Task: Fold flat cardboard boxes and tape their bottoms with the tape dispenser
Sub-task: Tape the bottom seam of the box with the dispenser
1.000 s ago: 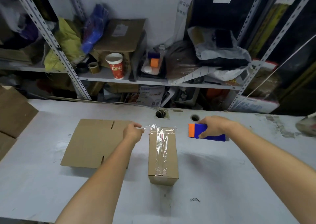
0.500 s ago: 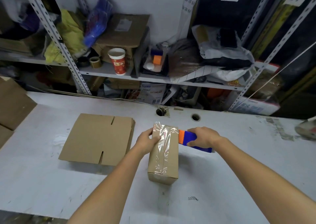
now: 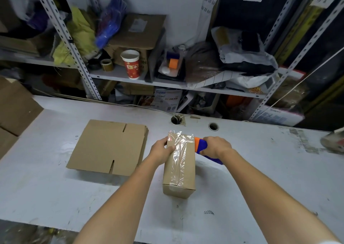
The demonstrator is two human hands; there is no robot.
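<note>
Most of the lower view is taken up by a scuffed white table [image 3: 55,188]. Behind it, at 12 o'clock, a metal shelf [image 3: 119,74] is crammed with bags and boxes. A stack of flat cardboard [image 3: 108,147] is laid on the table at about 9 o'clock from the folded box [image 3: 179,171], near it but apart. The box is stood mid-table, long side running 12 to 6, and clear tape [image 3: 179,150] is stuck along its top seam, kinda wrinkled at the far end. The box's far left corner is gripped by the left hand [image 3: 161,151], thumb laid on top. The blue and orange tape dispenser [image 3: 201,146] is gripped by the right hand [image 3: 216,147] and held against the box's far right side, around 2 o'clock. A red paper cup [image 3: 131,64] is parked on the shelf at 11 o'clock.
</note>
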